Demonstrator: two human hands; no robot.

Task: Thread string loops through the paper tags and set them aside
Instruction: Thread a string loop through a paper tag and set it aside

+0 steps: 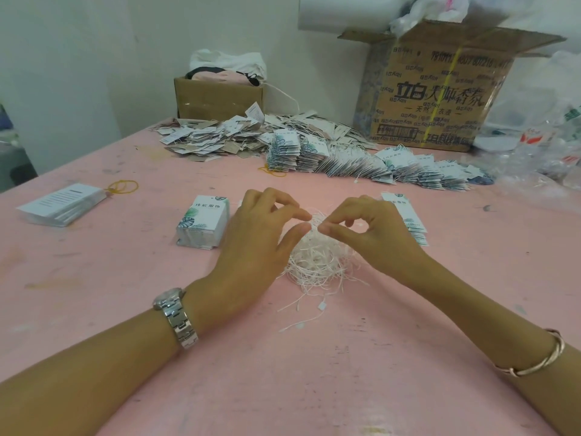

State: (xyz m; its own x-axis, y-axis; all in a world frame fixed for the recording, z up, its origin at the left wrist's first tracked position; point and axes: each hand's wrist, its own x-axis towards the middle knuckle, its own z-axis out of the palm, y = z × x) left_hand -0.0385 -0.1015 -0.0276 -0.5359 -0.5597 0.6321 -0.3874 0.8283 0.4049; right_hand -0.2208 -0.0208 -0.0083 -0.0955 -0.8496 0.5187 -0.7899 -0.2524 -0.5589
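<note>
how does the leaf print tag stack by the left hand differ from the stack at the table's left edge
The leaf-print stack shows green leaves and large characters on top; the left-edge stack shows lines of small black text. The leaf-print stack sits squared up, the left-edge stack slumps sideways. Both are white paper stacks on the pink table.

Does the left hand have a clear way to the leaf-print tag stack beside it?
Probably yes: the tag stack lies just left of the left hand with nothing between, though that hand is pinching a string it would have to drop.
</note>
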